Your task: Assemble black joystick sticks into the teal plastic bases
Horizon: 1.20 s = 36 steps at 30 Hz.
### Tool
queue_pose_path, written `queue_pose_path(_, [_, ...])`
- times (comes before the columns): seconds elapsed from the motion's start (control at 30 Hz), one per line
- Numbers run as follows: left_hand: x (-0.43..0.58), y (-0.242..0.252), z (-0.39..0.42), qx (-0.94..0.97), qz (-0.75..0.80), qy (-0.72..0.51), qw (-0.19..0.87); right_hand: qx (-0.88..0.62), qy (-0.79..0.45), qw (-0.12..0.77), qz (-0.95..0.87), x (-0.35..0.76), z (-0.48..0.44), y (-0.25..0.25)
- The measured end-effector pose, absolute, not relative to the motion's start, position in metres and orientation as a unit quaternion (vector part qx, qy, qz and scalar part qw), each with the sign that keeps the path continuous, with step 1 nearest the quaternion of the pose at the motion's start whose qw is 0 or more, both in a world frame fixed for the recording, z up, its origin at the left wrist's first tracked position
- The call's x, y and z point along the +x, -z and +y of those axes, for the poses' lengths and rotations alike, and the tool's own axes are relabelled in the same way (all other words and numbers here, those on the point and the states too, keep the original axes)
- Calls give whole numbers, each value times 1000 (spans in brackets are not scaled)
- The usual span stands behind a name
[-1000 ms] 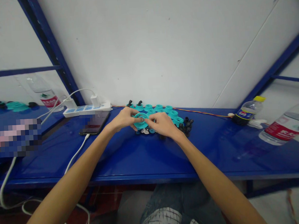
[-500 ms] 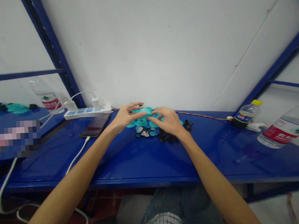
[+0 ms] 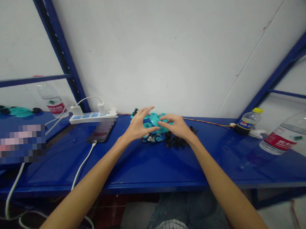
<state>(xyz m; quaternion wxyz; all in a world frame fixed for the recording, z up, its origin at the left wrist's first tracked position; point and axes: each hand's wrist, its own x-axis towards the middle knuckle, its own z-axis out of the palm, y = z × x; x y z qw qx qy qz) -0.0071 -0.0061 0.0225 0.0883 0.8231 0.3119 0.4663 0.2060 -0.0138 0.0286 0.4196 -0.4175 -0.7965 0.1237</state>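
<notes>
- Reaching over the glossy blue metal bench [image 3: 135, 166], the left hand [image 3: 139, 127] and right hand [image 3: 175, 126] spread around a round teal plastic disc [image 3: 154, 119]; whether either grip is clenched cannot be told.
- The disc is flanged, has no long axis, and sits among other teal discs [image 3: 147, 125], too overlapped to count, near the bench's back edge.
- Black plastic pieces [image 3: 175, 140] lie clustered just below the right hand.
- One power strip [image 3: 92, 117] and one phone [image 3: 100, 134] lie left of the hands.

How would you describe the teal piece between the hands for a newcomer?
On the blue metal bench, find the teal plastic cluster between the left hand and right hand. It is the round teal disc on top, above its lower neighbours.
</notes>
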Motion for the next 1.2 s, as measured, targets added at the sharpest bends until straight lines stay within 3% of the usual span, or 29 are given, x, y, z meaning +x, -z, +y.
queue_pose_path(0.1, [-15,-20,2,819,376,-432,11,-493,-76,392,-773,207,4,-32])
queue_pose_path(0.33, [-22,-9,18,770,496,-392,-80,-509,26,149,-847,168,54,-47])
queue_pose_path(0.43, [-21,-10,16,753,535,-372,-92,-524,51,87,-845,148,71,-41])
queue_pose_path(0.63, [-22,-17,9,723,602,-333,-70,-514,31,53,-855,136,85,-31])
queue_pose_path(0.9, [-23,-19,8,704,641,-298,-66,-541,84,89,-832,133,102,-52])
queue_pose_path(1.2, [-24,-13,13,713,627,-308,-68,-562,53,90,-821,126,142,-26])
